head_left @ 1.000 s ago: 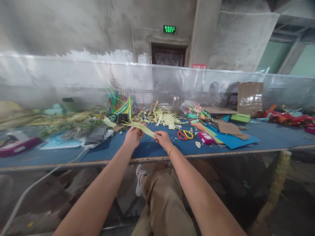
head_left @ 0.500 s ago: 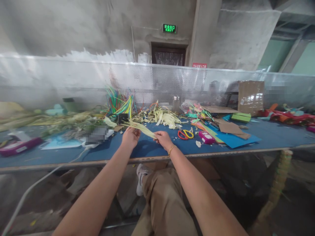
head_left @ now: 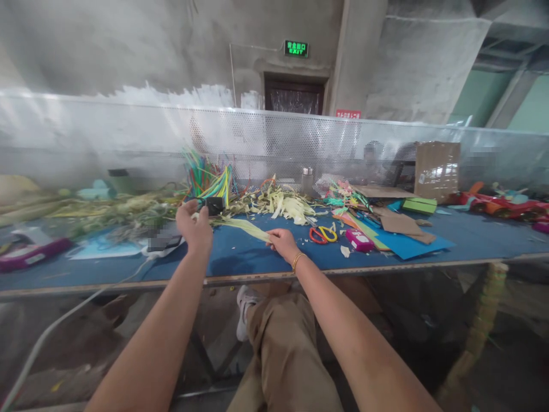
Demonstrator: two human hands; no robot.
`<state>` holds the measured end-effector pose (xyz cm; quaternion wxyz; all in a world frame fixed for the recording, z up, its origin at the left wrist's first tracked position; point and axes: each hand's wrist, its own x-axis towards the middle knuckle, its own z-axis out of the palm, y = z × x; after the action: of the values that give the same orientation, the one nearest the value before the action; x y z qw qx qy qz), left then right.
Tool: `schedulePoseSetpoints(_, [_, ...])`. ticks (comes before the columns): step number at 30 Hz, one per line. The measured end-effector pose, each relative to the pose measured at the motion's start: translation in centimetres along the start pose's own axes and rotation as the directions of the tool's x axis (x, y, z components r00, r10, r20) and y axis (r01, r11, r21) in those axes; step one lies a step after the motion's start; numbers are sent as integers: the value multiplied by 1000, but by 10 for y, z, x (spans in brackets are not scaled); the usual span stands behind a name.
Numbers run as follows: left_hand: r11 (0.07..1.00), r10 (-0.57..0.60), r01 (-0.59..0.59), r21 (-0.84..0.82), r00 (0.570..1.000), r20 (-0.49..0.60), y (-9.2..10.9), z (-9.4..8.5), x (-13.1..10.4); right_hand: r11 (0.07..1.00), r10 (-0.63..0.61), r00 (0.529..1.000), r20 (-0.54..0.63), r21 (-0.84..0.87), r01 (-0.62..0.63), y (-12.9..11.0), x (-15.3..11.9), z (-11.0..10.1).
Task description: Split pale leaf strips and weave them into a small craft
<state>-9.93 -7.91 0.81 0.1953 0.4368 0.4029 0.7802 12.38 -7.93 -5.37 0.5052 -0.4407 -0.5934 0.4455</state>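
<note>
L hand point(head_left: 194, 229) now is off husk strip point(head_left: 247, 227), fingers spread, well left of scissors point(head_left: 323, 234); R hand point(head_left: 283, 244), nearer scissors, pinches it alone, i.e. 1-handed hold.

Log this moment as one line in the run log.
right hand: gripping pale strip | left hand: fingers apart, near black object | scissors: on blue table

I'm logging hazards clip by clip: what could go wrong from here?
The pale strip is gripped by the right hand alone, so its far end might sag or twist. The left hand is close to the black object and could bump it. The white cable hangs over the table edge, where the left forearm might snag it.
</note>
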Motion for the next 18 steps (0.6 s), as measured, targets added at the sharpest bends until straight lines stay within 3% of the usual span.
schedulePoseSetpoints(1, [981,137,-134,138,990,-15,7,1,0,1000,1,1000,6,-25,-1,0,0,0])
schedulePoseSetpoints(2, [950,181,-199,242,979,97,14,3,0,998,1,1000,11,-61,0,-2,0,0])
schedulePoseSetpoints(4, [895,104,-254,367,918,383,27,9,-2,985,-5,999,40,-174,12,-8,0,-4])
schedulePoseSetpoints(7, [750,-67,-403,524,742,666,40,16,-8,908,-45,990,137,-408,98,-29,-4,-14])
schedulePoseSetpoints(9, [633,-128,-523,571,657,743,43,18,-13,806,-88,969,231,-555,206,-49,-8,-22])
schedulePoseSetpoints(11, [569,-155,-591,571,605,781,42,19,-18,690,-118,941,317,-655,307,-70,-11,-29])
schedulePoseSetpoints(14, [574,-164,-635,518,530,832,37,19,-27,594,-121,913,389,-709,380,-97,-15,-35])
schedulePoseSetpoints(18, [594,-145,-651,472,490,859,33,17,-35,547,-27,886,463,-735,401,-122,-14,-39])
